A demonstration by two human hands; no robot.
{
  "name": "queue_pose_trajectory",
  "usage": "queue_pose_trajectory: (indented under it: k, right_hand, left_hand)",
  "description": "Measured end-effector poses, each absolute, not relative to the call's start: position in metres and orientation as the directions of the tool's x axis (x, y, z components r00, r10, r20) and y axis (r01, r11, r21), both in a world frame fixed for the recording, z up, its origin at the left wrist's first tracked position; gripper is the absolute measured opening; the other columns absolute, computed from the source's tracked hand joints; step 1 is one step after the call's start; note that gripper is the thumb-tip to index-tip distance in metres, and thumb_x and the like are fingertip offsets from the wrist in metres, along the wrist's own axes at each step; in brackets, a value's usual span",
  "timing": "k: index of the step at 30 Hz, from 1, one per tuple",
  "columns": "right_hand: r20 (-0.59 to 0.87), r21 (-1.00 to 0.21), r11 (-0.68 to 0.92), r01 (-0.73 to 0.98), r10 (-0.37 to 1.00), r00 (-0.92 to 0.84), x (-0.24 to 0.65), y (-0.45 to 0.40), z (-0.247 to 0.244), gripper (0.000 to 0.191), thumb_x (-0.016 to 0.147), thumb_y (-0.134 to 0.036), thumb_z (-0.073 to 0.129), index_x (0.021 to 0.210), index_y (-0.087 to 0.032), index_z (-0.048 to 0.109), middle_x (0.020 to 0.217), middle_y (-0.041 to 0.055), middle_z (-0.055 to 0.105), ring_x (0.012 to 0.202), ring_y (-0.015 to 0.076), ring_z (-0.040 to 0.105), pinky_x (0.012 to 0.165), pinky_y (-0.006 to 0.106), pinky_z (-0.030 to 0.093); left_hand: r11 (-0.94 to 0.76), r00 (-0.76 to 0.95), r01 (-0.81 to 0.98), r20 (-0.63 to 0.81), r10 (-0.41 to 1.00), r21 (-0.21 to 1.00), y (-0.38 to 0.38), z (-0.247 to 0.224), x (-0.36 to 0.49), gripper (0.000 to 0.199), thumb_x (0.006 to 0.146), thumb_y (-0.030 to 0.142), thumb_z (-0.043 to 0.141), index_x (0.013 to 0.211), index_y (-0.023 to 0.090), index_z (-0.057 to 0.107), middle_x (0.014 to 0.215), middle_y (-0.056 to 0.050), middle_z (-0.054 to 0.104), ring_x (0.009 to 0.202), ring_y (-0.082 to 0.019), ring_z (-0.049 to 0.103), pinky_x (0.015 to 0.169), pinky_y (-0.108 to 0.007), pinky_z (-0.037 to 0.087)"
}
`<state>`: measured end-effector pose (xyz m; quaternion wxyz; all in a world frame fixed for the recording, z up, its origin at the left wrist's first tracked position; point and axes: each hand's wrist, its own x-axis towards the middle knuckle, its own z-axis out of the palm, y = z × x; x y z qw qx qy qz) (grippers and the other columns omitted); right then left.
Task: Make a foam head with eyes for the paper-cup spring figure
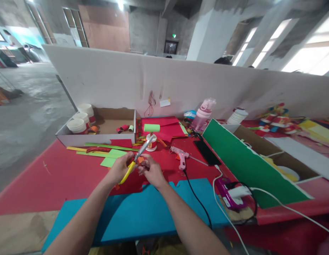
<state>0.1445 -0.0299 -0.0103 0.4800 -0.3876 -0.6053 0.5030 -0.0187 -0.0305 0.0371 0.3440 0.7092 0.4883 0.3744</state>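
Observation:
My left hand [121, 168] is closed around a pair of scissors [144, 148] with yellow handles. Their metal blades point up and away from me. Close beside it, my right hand [153, 171] pinches a small piece of orange paper [140, 160] in its fingertips. Just beyond the blades stands a white and red paper cup [151, 143] with a light green paper roll [151, 128] above it. Strips of green paper [100, 146] and a light green sheet [113, 158] lie to the left of my hands.
A pink glue gun [181, 156] rests to the right, near a black phone [207, 152]. A cardboard tray [100, 138] holds paper cups and small rolls. A green-sided box [249, 163], a purple power strip [229, 194] and cables occupy the right. Blue foam [143, 216] edges the table.

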Motion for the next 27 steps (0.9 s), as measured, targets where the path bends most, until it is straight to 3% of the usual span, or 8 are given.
queue_pose_trajectory:
  k: [6, 12, 16, 27]
  right_hand:
    - [0.270, -0.951, 0.289, 0.111, 0.950, -0.154, 0.147, -0.029, -0.005, 0.033, 0.074, -0.020, 0.066, 0.105, -0.028, 0.063, 0.073, -0.0028, 0.063, 0.067, 0.0159, 0.060, 0.065, 0.027, 0.049]
    - [0.225, -0.958, 0.200, -0.204, 0.968, -0.108, 0.147, -0.028, 0.002, 0.034, 0.071, -0.032, 0.073, 0.102, -0.021, 0.062, 0.096, 0.0035, 0.066, 0.091, 0.0173, 0.062, 0.082, 0.028, 0.050]
    - [0.139, -0.932, 0.089, -0.352, 0.983, -0.119, 0.142, -0.028, 0.000, 0.030, 0.069, -0.036, 0.075, 0.092, -0.020, 0.064, 0.088, 0.0017, 0.069, 0.084, 0.0166, 0.064, 0.081, 0.030, 0.051]
    - [0.045, -0.877, 0.027, -0.480, 0.999, -0.025, 0.141, -0.025, -0.001, 0.018, 0.066, -0.032, 0.077, 0.076, -0.019, 0.068, 0.069, -0.0016, 0.068, 0.063, 0.0126, 0.059, 0.067, 0.026, 0.049]
  left_hand:
    - [-0.230, 0.200, 0.444, 0.155, 0.968, 0.866, -0.030, 0.037, -0.017, 0.021, 0.066, 0.033, 0.065, 0.074, 0.018, 0.051, 0.070, 0.003, 0.056, 0.065, -0.012, 0.051, 0.060, -0.023, 0.042]
    - [-0.127, -0.031, 0.041, 0.128, 0.991, 0.991, -0.033, 0.029, 0.002, 0.029, 0.065, 0.031, 0.070, 0.079, 0.019, 0.048, 0.073, 0.002, 0.057, 0.061, -0.011, 0.055, 0.057, -0.023, 0.045]
    - [-0.124, -0.079, -0.136, 0.114, 0.990, 0.983, -0.034, 0.022, 0.012, 0.033, 0.066, 0.033, 0.072, 0.081, 0.020, 0.045, 0.075, 0.003, 0.058, 0.059, -0.010, 0.056, 0.056, -0.023, 0.047]
    - [-0.086, -0.080, -0.095, 0.078, 0.994, 0.992, -0.037, 0.013, 0.022, 0.031, 0.065, 0.033, 0.073, 0.081, 0.021, 0.048, 0.074, 0.002, 0.060, 0.066, -0.015, 0.061, 0.063, -0.029, 0.050]
